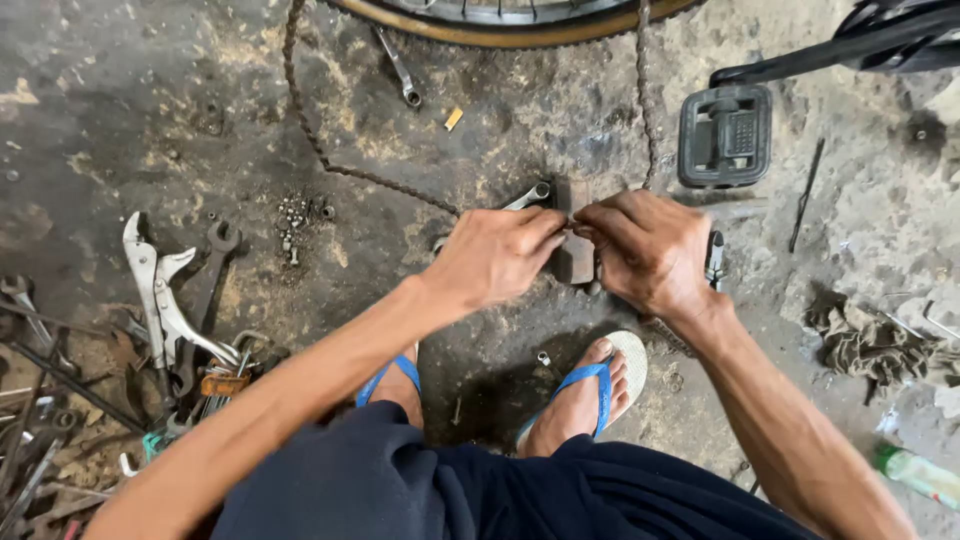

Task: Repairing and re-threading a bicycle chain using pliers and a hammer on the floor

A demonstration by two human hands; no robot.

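Observation:
My left hand (492,255) and my right hand (648,250) meet fingertip to fingertip over a small rusty brown block (575,262) on the dirty concrete floor. Both pinch the ends of a rusty bicycle chain (310,130), which loops away to the upper left and runs up past the right hand toward the wheel (500,25). A silver wrench (527,196) lies just behind my left fingers. A dark tool handle (714,258) shows behind my right hand.
A black bicycle pedal (724,135) on its crank sits at the upper right. Pliers and spanners (165,300) pile at the left, small ball bearings (293,215) lie nearby, a wrench (398,68) near the wheel, a rag (870,345) at right. My feet in blue sandals (590,385) rest below.

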